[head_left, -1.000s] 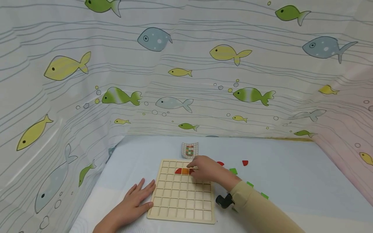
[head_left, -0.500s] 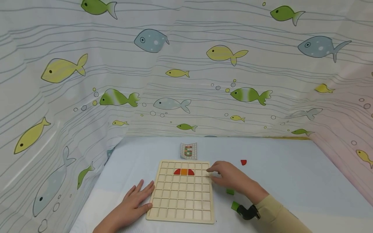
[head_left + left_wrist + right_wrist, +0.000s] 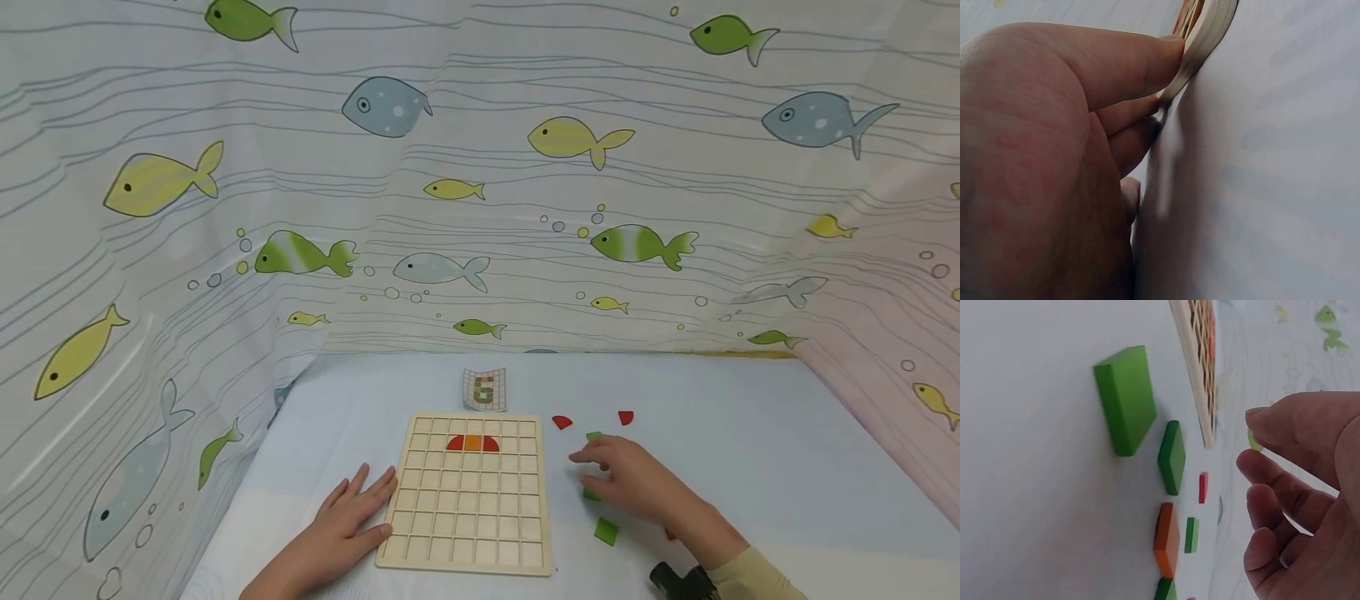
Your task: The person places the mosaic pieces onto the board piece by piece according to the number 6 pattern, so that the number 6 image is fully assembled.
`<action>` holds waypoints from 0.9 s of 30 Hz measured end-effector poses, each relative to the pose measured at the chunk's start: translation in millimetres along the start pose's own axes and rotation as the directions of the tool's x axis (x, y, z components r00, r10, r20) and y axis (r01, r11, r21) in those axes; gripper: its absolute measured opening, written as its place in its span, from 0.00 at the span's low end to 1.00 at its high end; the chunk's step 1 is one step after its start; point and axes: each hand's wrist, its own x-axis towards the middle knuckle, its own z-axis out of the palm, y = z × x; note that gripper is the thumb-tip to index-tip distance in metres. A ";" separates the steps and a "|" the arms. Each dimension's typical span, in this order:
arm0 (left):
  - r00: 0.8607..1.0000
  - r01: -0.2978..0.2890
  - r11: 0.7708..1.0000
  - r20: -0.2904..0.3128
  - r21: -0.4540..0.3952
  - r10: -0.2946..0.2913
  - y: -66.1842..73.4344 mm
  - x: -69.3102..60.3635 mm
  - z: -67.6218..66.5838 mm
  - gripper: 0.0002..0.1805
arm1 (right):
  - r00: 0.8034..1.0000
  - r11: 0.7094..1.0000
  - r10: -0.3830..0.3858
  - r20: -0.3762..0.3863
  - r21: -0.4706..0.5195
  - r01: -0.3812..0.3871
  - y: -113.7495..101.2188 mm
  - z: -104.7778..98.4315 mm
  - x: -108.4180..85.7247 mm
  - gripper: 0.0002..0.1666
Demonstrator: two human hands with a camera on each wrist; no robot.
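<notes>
A wooden grid board lies on the cloth; in its second row sit an orange square between two red rounded pieces. The left hand rests flat at the board's left edge, thumb and fingertips touching it, also in the left wrist view. Right of the board the right hand hovers over loose pieces, fingers loosely bent and apart, holding nothing. Near it lie green squares. The right wrist view shows the right hand beside green pieces and an orange one.
Behind the board lies a small patterned card. Two red pieces lie back right, and another red piece is partly under the right forearm. A fish-print curtain surrounds the table.
The right hand has moved off the board to the right, over the loose pieces, uncovering the red piece right of the orange square. The left hand stays at the board's edge.
</notes>
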 end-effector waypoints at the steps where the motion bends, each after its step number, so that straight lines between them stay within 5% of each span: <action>1: 1.000 0.000 1.000 0.000 -0.002 0.000 0.0 -0.1 0.1 0.36 | 1.000 1.000 0.009 -0.003 0.008 -0.009 1.2 0.6 -3.6 0.18; 9: 1.000 0.002 1.000 0.001 -0.006 -0.002 -2.6 -0.1 2.4 0.36 | 0.997 0.996 0.072 -0.024 0.063 -0.071 5.2 8.0 -28.9 0.17; 18: 1.000 0.008 1.000 -0.002 -0.008 -0.008 -4.4 0.3 4.5 0.37 | 0.993 0.996 0.057 -0.105 0.074 -0.050 6.9 20.7 -57.5 0.18; 27: 1.000 0.027 1.000 -0.002 0.000 -0.027 -5.0 0.9 2.2 0.37 | 0.973 0.990 0.130 -0.193 0.086 -0.115 6.2 33.1 -73.8 0.22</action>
